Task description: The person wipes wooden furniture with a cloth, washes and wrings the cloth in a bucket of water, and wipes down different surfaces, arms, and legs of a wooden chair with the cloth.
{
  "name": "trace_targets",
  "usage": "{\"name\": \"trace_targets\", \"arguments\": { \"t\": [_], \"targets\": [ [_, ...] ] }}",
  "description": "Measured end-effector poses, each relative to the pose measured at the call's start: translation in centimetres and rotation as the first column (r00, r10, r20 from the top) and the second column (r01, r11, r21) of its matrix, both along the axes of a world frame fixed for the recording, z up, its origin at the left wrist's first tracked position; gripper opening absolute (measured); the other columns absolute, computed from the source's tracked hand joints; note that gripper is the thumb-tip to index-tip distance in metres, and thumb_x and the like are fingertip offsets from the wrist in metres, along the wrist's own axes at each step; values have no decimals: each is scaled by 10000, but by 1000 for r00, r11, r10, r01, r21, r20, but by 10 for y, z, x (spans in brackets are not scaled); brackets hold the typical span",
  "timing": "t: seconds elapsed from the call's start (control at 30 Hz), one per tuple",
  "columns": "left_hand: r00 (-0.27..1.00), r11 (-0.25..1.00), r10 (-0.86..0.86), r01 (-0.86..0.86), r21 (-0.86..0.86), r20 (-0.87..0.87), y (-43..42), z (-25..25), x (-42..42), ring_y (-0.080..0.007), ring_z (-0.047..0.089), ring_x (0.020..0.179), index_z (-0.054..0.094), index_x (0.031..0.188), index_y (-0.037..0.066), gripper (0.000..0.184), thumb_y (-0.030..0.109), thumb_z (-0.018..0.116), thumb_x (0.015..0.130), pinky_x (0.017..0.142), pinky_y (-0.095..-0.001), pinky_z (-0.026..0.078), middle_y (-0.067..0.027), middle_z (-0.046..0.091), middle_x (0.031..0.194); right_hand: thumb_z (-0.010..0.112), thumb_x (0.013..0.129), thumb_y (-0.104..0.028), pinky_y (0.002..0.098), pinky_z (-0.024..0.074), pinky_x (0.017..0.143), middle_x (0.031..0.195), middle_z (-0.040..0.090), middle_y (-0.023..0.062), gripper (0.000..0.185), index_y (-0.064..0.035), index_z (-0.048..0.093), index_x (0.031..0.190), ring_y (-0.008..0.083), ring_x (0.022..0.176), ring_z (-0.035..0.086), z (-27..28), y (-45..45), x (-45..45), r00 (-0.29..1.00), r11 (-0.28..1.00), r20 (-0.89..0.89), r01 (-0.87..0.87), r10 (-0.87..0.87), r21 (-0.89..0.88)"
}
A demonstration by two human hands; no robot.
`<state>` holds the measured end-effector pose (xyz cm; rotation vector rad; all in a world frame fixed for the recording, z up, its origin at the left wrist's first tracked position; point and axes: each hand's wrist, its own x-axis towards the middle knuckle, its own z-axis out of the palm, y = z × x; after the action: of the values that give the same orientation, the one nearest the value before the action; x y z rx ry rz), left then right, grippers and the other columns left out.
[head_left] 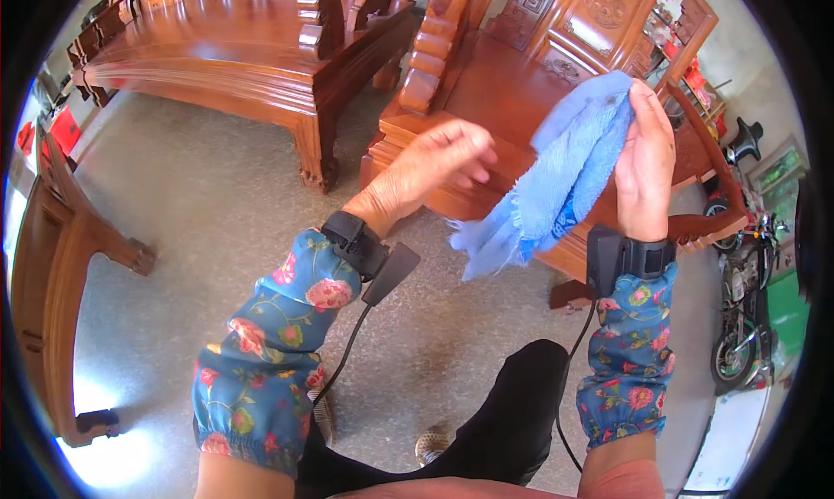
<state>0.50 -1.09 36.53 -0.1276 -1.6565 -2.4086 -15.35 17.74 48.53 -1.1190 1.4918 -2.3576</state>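
Observation:
My right hand [645, 165] is raised and closed on the upper end of a blue towel [569, 169]. The cloth hangs down to the left in folds, with a frayed lower edge, in front of the seat of a carved wooden armchair [504, 99]. Apart from the towel, my left hand [439, 165] is held near the chair's front left corner. Its fingers are loosely bent with a gap to the thumb, and nothing shows in them. I cannot tell whether it touches the chair. Both forearms wear flowered sleeves and black wrist straps with cables.
A long carved wooden bench [208, 56] stands at the upper left. Another piece of wooden furniture [52, 282] is at the left edge. A motorcycle [738, 325] is parked on the right. Grey speckled floor [226, 178] lies between them. A red box [64, 131] sits far left.

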Motion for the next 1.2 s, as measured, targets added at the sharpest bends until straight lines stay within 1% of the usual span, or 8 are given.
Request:
{"name": "trace_targets", "arguments": {
  "t": [0.13, 0.37, 0.47, 0.6, 0.67, 0.77, 0.97, 1.2],
  "targets": [
    [949, 896, -309, 270, -352, -58, 35, -10, -7, -132, 510, 1135, 499, 1312, 86, 564, 327, 731, 859, 1002, -339, 412, -17, 585, 1175, 509, 984, -159, 297, 517, 849, 1051, 662, 74, 224, -4, 589, 1123, 162, 935, 646, 22, 12, -3, 999, 999, -6, 33, -33, 23],
    [977, 967, -213, 214, -140, 19, 36, -20, -17, -96, 550, 1083, 596, 1265, 53, 398, 307, 598, 959, 992, -282, 420, 6, 627, 1169, 543, 958, -104, 286, 468, 898, 1050, 641, 82, 195, 25, 602, 1091, 151, 972, 603, 24, 62, -25, 969, 972, -73, 235, -235, -7],
    [946, 920, -324, 315, 235, 4, 18, -9, -14, -109, 610, 997, 579, 1262, 41, 403, 332, 530, 988, 947, -286, 468, -14, 654, 1130, 544, 952, -94, 278, 469, 859, 1019, 635, 54, 170, 10, 608, 1069, 127, 950, 592, -6, 103, -37, 950, 948, -111, 302, -291, 99],
    [936, 908, -345, 317, 273, 61, 25, 3, -6, -115, 648, 911, 580, 1194, 54, 347, 331, 498, 1000, 834, -278, 535, -28, 670, 1053, 554, 944, -110, 291, 467, 894, 1090, 629, 49, 167, -32, 616, 1079, 121, 1017, 582, -67, 130, -14, 981, 639, -133, 195, -143, 745],
    [907, 892, -407, 369, 260, 110, 34, 5, -4, -112, 625, 901, 570, 1193, 58, 377, 368, 525, 983, 808, -277, 528, -27, 653, 1044, 580, 948, -215, 323, 426, 987, 1233, 586, 72, 305, -32, 585, 1192, 157, 1152, 539, -85, 97, 25, 928, 757, -371, 223, 27, 614],
    [876, 878, -448, 395, 270, 178, 39, 1, -4, -113, 620, 905, 574, 1183, 53, 411, 405, 525, 977, 826, -271, 517, -30, 649, 1050, 587, 942, -355, 346, 350, 1068, 1343, 521, 93, 515, -30, 492, 1330, 178, 1263, 457, -101, 50, 53, 971, 858, -71, -168, 230, 486],
    [753, 793, -488, 593, -135, 441, -23, -2, 26, -135, 564, 1100, 539, 1294, 16, 567, 484, 478, 980, 984, -309, 446, -73, 596, 1253, 657, 905, -216, 226, 400, 690, 754, 532, -65, 211, -38, 609, 801, 46, 752, 469, -124, 12, 57, 933, 735, 112, -341, 343, 586],
    [687, 469, -334, 715, -518, 646, -76, -7, 70, -105, 587, 973, 645, 1149, 43, 383, 325, 686, 893, 893, -273, 477, -20, 671, 1011, 648, 905, -128, 216, 418, 655, 759, 549, -50, 139, -27, 606, 820, 37, 725, 486, -106, -26, 78, 947, 863, -150, -183, 283, 471]
  ]
}}
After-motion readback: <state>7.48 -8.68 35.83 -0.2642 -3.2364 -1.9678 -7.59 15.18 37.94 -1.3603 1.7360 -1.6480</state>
